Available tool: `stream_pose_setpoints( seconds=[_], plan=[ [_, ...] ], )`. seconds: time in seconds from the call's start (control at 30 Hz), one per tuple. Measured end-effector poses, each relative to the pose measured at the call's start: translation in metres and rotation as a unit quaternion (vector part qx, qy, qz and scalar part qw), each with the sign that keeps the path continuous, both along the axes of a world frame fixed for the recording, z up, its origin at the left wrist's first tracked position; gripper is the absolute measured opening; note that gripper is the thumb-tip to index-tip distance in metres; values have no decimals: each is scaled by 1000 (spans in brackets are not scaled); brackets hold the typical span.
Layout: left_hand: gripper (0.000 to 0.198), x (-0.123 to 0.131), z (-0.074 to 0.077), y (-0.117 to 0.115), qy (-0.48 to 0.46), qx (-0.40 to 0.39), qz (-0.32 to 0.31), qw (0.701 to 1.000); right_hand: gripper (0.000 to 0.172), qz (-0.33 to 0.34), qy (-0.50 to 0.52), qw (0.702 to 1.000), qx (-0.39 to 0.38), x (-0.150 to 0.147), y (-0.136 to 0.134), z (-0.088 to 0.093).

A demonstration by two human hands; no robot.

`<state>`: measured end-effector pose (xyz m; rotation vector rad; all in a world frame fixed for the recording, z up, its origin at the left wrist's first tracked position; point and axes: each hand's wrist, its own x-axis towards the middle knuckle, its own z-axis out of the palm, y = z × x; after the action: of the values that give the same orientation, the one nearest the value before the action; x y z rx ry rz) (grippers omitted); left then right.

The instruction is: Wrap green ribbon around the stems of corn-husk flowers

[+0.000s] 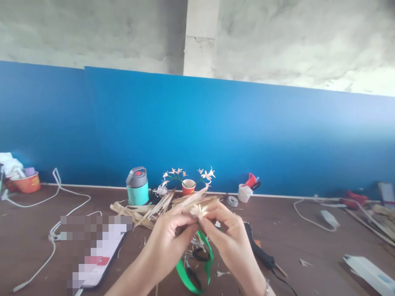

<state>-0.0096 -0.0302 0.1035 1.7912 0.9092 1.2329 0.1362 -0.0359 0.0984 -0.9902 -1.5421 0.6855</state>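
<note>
My left hand [175, 228] and my right hand [226, 230] meet in the middle of the view, above the table. Between their pinched fingertips is a small cream-coloured flower [200, 211] with thin pointed petals. A green ribbon-like strip [211, 263] hangs in a loop below the fingers; where its upper end goes is hidden. Under it, partly covered, lie scissors with dark handles [200, 254]. Dried husk leaves [160, 207] are piled just beyond the hands. Behind them stands a paper cup [189, 187] with similar small flowers on green stems.
A phone [106, 259] lies at left beside white cables [72, 211]. Farther back are a turquoise flask [138, 193], a tape roll [232, 201] and a white cup with pens [245, 193]. A black corded tool [261, 253] lies right of my hands. A blue partition [197, 127] closes the back.
</note>
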Motion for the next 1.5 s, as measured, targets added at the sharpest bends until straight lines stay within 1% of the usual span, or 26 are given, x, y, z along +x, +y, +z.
stream_pose_setpoints(
  seconds=[0.1,0.23,0.33,0.53,0.7,0.8,0.9,1.0,1.2,1.33,1.5],
  plan=[
    [18,0,4,10,-4,-26,-9,1000,15,-4,49,997,-62,-1,15,-2],
    [16,2,3,24,-11,-78,21,997,16,11,123,980,-159,-2,34,-6],
    [14,2,2,28,-4,-85,31,996,18,50,168,964,-198,-2,39,-7],
    [13,-2,3,24,-6,-91,0,996,22,137,241,938,-208,-3,35,-1],
    [13,-2,2,21,-10,-102,2,995,19,179,280,912,-242,-2,34,-4],
    [14,-1,1,19,-14,-126,0,992,16,186,296,903,-249,-2,32,-5],
    [17,-2,1,18,-26,-148,-19,988,17,192,300,897,-262,-4,30,-3],
    [17,-4,3,16,-25,-151,-24,988,18,202,293,892,-277,-5,30,-2],
    [15,-5,4,15,-7,-154,-32,988,16,202,289,896,-269,-4,30,-5],
    [19,-7,3,17,-16,-166,-48,985,17,190,287,900,-265,-4,30,-3],
    [17,-8,2,20,-26,-168,-55,984,19,194,284,900,-266,-5,28,-2]
  ],
)
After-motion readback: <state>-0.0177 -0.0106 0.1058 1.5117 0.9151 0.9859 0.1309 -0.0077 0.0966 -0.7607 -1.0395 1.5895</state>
